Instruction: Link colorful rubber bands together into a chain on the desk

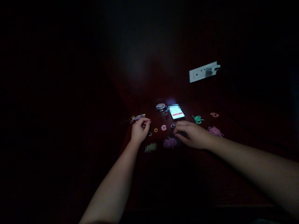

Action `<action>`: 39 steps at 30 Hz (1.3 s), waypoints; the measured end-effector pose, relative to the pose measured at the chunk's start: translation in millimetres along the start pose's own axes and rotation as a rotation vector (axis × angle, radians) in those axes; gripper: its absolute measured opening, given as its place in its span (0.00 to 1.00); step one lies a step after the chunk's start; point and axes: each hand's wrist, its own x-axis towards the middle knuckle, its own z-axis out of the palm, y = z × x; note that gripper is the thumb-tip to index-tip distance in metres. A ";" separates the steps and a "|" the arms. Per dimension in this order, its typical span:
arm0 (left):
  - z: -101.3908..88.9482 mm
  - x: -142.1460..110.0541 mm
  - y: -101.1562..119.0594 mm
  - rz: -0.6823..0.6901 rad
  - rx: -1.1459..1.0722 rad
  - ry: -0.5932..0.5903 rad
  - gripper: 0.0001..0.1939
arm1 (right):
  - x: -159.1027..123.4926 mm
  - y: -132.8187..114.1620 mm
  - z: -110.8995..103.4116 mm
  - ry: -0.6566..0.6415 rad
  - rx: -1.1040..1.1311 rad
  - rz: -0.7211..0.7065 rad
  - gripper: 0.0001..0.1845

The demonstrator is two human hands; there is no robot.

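In the dim head view, my left hand (pixel 139 130) rests beside a mixed pile of small elastic bands (pixel 137 118), thumb and forefinger close together. Anything between those fingertips is too small to make out. My right hand (pixel 192 134) reaches in from the right, palm down, with bent fingers and the thumb apart from them. Its fingertips are by a small purple elastic band (pixel 172 126). Between the hands lie a pink elastic band (pixel 163 127) and a yellow one (pixel 155 130). Closer to me are a purple heap of bands (pixel 170 142) and a yellowish heap (pixel 150 147).
A lit phone (pixel 177 114) lies behind my right hand, next to a clear round jar (pixel 162 111) with a patterned lid. Green bands (pixel 198 119), orange bands (pixel 214 114) and a pink heap (pixel 215 131) lie to the right. A white power socket (pixel 202 72) stands behind.
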 end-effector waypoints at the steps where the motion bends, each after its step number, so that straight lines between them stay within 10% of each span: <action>1: 2.6 -3.3 12.2 0.106 -0.021 -0.017 0.07 | 0.2 -0.7 0.4 0.017 -0.007 0.012 0.04; 9: 14.4 -24.2 72.1 0.452 -0.192 -0.041 0.04 | 5.3 -10.5 0.7 0.180 0.014 0.044 0.03; 39: 12.3 -24.3 79.3 0.499 -0.271 -0.092 0.07 | 4.8 -14.3 -0.8 0.216 0.057 -0.003 0.05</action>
